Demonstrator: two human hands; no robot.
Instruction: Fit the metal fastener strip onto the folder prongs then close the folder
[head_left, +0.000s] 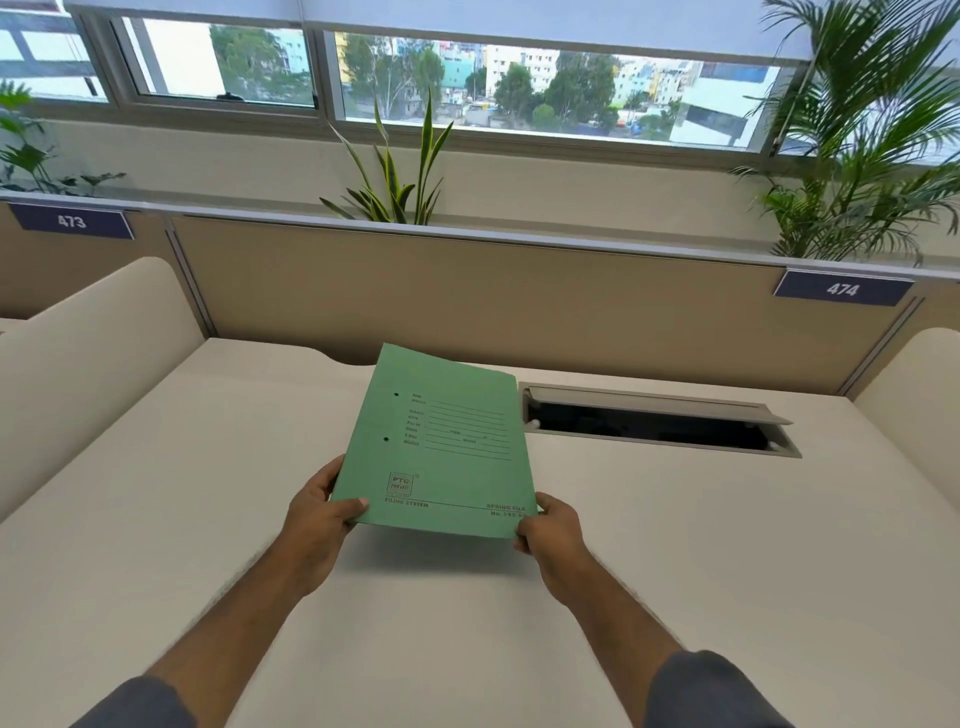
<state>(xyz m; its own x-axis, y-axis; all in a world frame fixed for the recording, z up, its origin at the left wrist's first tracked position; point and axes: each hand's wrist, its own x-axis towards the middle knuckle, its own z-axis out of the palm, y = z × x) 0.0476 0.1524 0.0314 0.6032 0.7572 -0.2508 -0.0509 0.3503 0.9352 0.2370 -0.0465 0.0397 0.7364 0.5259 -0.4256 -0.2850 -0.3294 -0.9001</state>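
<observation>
A green card folder (441, 441) is closed, its printed front cover facing up, and it is held a little above the desk, tilted away from me. Two punched holes show near its left edge. My left hand (322, 514) grips the near left corner, thumb on top. My right hand (545, 530) grips the near right corner. The metal fastener strip and the prongs are not visible.
The white desk (208, 519) spreads all around the folder. An open cable hatch (654, 426) lies just right of the folder's far end. Beige partition panels rise at the back and at both sides, with plants behind them.
</observation>
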